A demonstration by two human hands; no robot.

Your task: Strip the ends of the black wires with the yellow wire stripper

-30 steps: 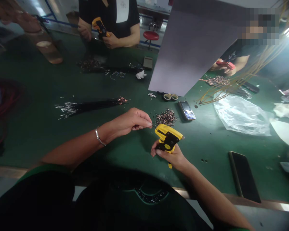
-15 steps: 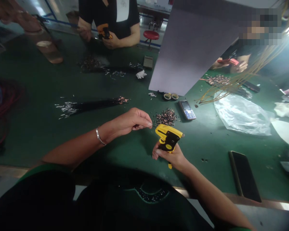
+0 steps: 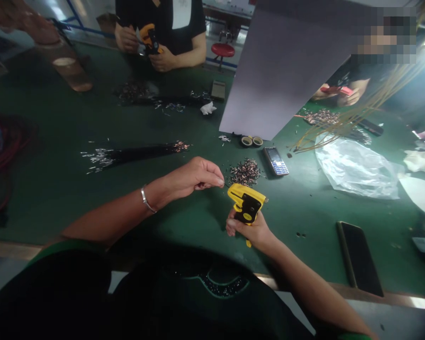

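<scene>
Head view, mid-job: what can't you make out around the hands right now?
- Left hand's pinch: whatever it holds is too small to identify.
- Yellow tool's working end: hidden by its body and the right hand.
- Terminal pile: individual pieces too small.
- Co-worker: partly hidden by the grey board.

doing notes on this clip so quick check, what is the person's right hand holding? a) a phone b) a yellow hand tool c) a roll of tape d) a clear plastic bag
B: the right hand is wrapped around the grip of the yellow hand tool.
</scene>
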